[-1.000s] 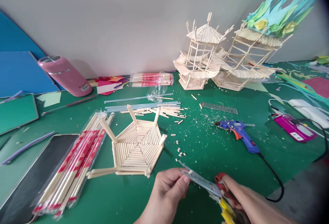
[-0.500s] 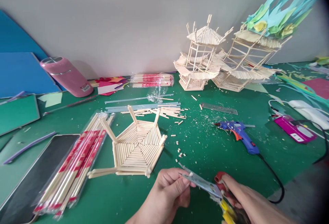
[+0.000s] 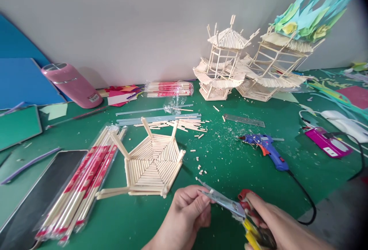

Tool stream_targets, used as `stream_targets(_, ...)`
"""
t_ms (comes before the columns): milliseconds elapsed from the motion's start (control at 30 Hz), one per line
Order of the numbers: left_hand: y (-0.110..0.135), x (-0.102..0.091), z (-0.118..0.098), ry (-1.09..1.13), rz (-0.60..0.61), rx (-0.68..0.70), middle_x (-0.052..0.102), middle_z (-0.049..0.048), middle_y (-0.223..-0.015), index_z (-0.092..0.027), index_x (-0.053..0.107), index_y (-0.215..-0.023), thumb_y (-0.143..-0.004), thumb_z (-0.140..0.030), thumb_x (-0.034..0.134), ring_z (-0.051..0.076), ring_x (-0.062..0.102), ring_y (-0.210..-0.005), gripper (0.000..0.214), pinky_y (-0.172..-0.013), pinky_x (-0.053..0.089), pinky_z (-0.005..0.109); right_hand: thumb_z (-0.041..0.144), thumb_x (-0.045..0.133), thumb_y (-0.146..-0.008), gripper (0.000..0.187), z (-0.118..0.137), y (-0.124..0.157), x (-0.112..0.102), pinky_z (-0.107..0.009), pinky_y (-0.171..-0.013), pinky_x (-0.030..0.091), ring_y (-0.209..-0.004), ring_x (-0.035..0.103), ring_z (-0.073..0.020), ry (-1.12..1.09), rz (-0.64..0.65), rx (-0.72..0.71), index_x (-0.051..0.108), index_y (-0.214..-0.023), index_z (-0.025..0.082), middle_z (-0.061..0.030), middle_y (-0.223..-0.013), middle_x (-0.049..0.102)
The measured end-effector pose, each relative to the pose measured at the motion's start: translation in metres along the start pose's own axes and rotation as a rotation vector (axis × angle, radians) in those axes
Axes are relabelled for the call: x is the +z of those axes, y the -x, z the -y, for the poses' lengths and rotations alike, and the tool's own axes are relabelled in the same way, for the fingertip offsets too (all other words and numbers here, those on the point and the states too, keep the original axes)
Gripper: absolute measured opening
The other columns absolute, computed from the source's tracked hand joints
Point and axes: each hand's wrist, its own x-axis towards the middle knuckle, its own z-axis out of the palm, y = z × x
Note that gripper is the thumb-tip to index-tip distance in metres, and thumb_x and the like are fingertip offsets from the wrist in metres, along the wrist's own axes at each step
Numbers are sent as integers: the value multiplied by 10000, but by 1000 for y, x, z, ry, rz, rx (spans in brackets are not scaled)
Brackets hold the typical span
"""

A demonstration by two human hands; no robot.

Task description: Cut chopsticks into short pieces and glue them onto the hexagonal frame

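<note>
My left hand [image 3: 191, 211] is closed in a pinch, thumb against forefinger, on a small wooden stick [image 3: 212, 191]; only its pale end shows between the scissor blades. My right hand [image 3: 263, 215] grips scissors [image 3: 225, 203] with red and yellow handles, their blades slightly apart and pointing left at my left fingertips. Left of my hands a six-sided base of wooden sticks [image 3: 153, 162] rests on the table, with posts standing at its corners and a pair of sticks jutting left. Small cut stick pieces [image 3: 200, 171] lie just beyond my left hand.
A blue glue gun [image 3: 266, 148] lies right, its cord trailing forward. Packed chopsticks [image 3: 86, 181] and a black phone-like slab [image 3: 43, 200] lie left. Behind are loose sticks [image 3: 184, 124], a clear ruler [image 3: 244, 120], a pink bottle [image 3: 73, 85] and two stick pavilions [image 3: 221, 77] [image 3: 276, 66].
The view has shifted slightly, so things sit a little further left. Both hands keep almost the same pose, with the scissor blades still around the stick end.
</note>
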Motion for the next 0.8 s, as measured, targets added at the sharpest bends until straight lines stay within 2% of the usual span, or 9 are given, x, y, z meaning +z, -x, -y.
stream_targets(133, 1, -3, -2, 118, 175, -123, 413, -53, -415, -129, 689, -676, -693, -279, 711, 40, 295, -376, 153, -442, 243, 218, 171, 542, -574, 271, 8, 0, -9, -204, -579, 514, -683, 670, -183, -52, 3, -50, 513, -840, 217, -46, -777, 691)
stream_targets(200, 0, -3, -1, 105, 153, -108, 414, -52, -421, -127, 684, -683, -708, -278, 700, 43, 306, -389, 154, -451, 250, 218, 152, 520, -571, 287, 8, 0, -8, -217, -557, 509, -698, 675, -202, -26, -6, -42, 513, -850, 220, -46, -764, 693)
stream_targets(300, -1, -2, 2, -4, -3, 0, 437, -47, -454, -131, 666, -681, -700, -278, 713, 53, 332, -438, 155, -466, 232, 210, 118, 507, -538, 348, 7, -1, -4, -250, -543, 496, -703, 674, -228, 45, -12, -10, 529, -870, 218, -53, -800, 704)
stream_targets(400, 0, 0, 3, -144, -98, 98, 471, -27, -497, -118, 641, -606, -698, -286, 715, 65, 353, -492, 205, -484, 233, 212, 150, 518, -575, 275, 8, -3, -2, -254, -556, 491, -670, 667, -211, 27, -17, 17, 525, -840, 225, -37, -780, 701)
stream_targets(467, 0, 0, 2, -165, -92, 105, 464, -26, -485, -114, 646, -595, -696, -297, 715, 68, 349, -488, 220, -482, 232, 216, 178, 534, -600, 240, 11, -4, -3, -240, -558, 488, -630, 658, -182, -25, -10, 24, 511, -833, 229, -15, -740, 687)
stream_targets(633, 1, 0, -1, 22, 26, 16, 391, -57, -415, -140, 712, -713, -668, -286, 734, 54, 309, -416, 155, -448, 233, 210, 199, 553, -602, 236, 15, -4, -9, -238, -568, 487, -632, 645, -173, -22, -4, -6, 503, -831, 228, -15, -733, 667)
stream_targets(800, 0, -3, -2, 112, 100, -60, 402, -54, -422, -155, 721, -734, -698, -250, 711, 43, 297, -392, 102, -440, 269, 210, 201, 557, -581, 247, 9, -2, -9, -205, -569, 484, -653, 647, -161, -61, 6, -15, 496, -820, 224, -16, -741, 658)
